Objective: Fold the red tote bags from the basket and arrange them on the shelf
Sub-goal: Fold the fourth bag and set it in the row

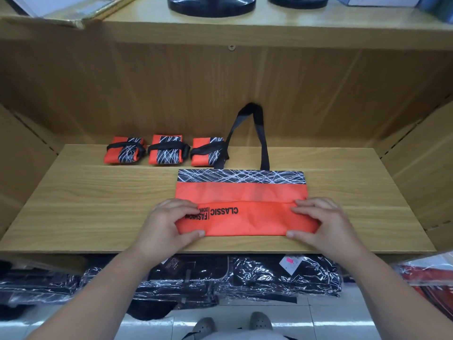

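Observation:
A red tote bag [242, 192] lies flat on the wooden shelf [98, 204], its black scribble-patterned band and black handles [259, 133] pointing toward the back wall. Its bottom part is folded up, showing upside-down black lettering. My left hand [171, 222] pinches the fold's left end, thumb at the near edge. My right hand [321, 220] grips the fold's right end the same way. Three folded red bags, each wrapped in its black strap, sit in a row at the back left: one [123, 150], a second [166, 150], a third [208, 152]. No basket is in view.
An upper shelf board [245, 33] overhangs with dark round bases on it. Side panels close the bay left and right. Below the shelf edge lie plastic-wrapped dark goods [245, 278]. My feet show on the tiled floor.

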Tool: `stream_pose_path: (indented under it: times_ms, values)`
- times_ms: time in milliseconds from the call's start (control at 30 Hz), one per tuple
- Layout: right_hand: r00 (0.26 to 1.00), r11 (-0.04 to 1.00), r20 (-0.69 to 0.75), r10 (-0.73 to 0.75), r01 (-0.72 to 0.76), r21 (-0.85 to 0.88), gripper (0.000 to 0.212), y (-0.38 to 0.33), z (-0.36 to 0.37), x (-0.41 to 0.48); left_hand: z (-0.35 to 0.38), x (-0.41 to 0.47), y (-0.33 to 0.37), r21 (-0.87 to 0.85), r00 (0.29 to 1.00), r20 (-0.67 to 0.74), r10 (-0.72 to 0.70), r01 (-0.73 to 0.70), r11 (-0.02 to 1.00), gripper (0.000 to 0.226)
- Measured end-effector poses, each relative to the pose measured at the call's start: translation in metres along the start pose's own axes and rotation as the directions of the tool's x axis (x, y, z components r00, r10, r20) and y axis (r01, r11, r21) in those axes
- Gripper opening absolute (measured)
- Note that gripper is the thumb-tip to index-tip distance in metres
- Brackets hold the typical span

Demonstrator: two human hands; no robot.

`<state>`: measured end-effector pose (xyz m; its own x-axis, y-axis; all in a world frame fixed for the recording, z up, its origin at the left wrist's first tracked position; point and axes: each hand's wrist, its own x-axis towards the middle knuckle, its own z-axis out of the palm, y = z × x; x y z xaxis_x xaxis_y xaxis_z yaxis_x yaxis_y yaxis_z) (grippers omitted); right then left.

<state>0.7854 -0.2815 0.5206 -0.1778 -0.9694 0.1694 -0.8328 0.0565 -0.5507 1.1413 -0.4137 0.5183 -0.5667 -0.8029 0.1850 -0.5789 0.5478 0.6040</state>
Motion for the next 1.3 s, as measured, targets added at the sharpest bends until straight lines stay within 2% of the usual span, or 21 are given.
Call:
stream_pose_path:
  times_ms: [33,100,200,300,367,467,533,600,700,800,867,933,967,1000,1067,1133,1200,1233,1300]
  values:
    - [0.999,0.998,0.045,-0.001,-0.002,0.055,0.066,0.002,-0.003,-0.002,-0.003,-0.001,0.001,-0.072,0.999,0.019,-0.050,0.051,0.996,0.056]
    - [0.995,0.991,0.101,0.016,-0.030,0.134,0.068,0.002,-0.008,-0.006,-0.009,-0.003,0.001,-0.158,0.989,0.082,-0.121,0.132,0.979,0.061]
    - [0.991,0.982,0.130,0.041,-0.064,0.176,0.066,0.003,-0.012,-0.010,-0.013,-0.008,-0.001,-0.165,0.977,0.163,-0.136,0.163,0.973,0.068]
    - [0.982,0.989,0.183,0.043,-0.068,0.131,0.072,0.005,-0.014,-0.013,-0.013,-0.011,0.002,-0.162,0.977,0.161,-0.144,0.170,0.972,0.068]
    - [0.982,0.986,0.181,0.045,-0.073,0.152,0.063,0.005,-0.017,-0.014,-0.015,-0.013,0.005,-0.237,0.969,0.164,-0.183,0.219,0.947,0.061]
    - [0.981,0.951,0.183,0.063,-0.114,0.286,0.044,0.004,-0.024,-0.014,-0.023,-0.011,0.010,-0.425,0.941,0.219,-0.257,0.329,0.843,0.042]
    - [0.973,0.931,0.210,0.095,-0.161,0.326,0.038,0.003,-0.028,-0.012,-0.029,-0.006,0.015,-0.469,0.929,0.214,-0.300,0.368,0.803,0.029]
    - [0.962,0.913,0.234,0.143,-0.219,0.344,0.029,0.000,-0.031,-0.009,-0.030,0.000,0.021,-0.481,0.916,0.177,-0.361,0.400,0.780,0.019]
    - [0.965,0.906,0.141,0.219,-0.255,0.338,0.014,-0.006,-0.029,0.000,-0.022,0.012,0.023,-0.511,0.881,0.016,-0.472,0.413,0.754,0.012]
    - [0.956,0.931,0.044,0.291,-0.293,0.215,0.029,-0.008,-0.019,0.011,-0.012,0.020,0.015,-0.448,0.843,-0.065,-0.534,0.454,0.770,0.016]
    - [0.943,0.938,-0.021,0.332,-0.328,0.111,0.037,-0.007,-0.012,0.018,-0.006,0.021,0.007,-0.274,0.848,-0.080,-0.524,0.487,0.829,0.023]
    - [0.930,0.933,-0.084,0.359,-0.357,0.040,0.030,-0.009,-0.006,0.022,-0.001,0.021,0.003,-0.038,0.878,-0.148,-0.455,0.455,0.890,0.038]
    - [0.922,0.928,-0.105,0.372,-0.372,0.023,0.020,-0.013,-0.004,0.022,0.002,0.021,0.002,0.057,0.888,-0.171,-0.426,0.441,0.896,0.050]
    - [0.916,0.923,-0.133,0.379,-0.384,-0.015,0.021,-0.017,-0.002,0.021,0.004,0.020,0.003,0.136,0.895,-0.187,-0.404,0.431,0.892,0.061]
    - [0.949,0.933,-0.182,0.258,-0.294,-0.210,0.039,-0.023,0.005,0.018,0.008,0.017,0.005,0.247,0.905,-0.198,-0.377,0.419,0.874,0.076]
    - [0.990,0.936,-0.140,-0.007,-0.043,-0.349,0.042,-0.031,0.014,0.018,0.011,0.015,0.005,0.313,0.914,-0.196,-0.355,0.402,0.860,0.082]
    - [0.969,0.902,0.072,-0.238,0.247,-0.353,0.040,-0.042,0.021,0.019,0.011,0.016,0.006,0.358,0.921,-0.177,-0.347,0.389,0.849,0.085]
    - [0.940,0.888,0.198,-0.276,0.329,-0.322,0.038,-0.047,0.026,0.020,0.011,0.017,0.006,0.374,0.923,-0.165,-0.346,0.384,0.844,0.086]
    - [0.883,0.884,0.398,-0.247,0.374,-0.280,0.043,-0.056,0.032,0.022,0.009,0.017,0.006,0.396,0.928,-0.159,-0.338,0.374,0.839,0.085]
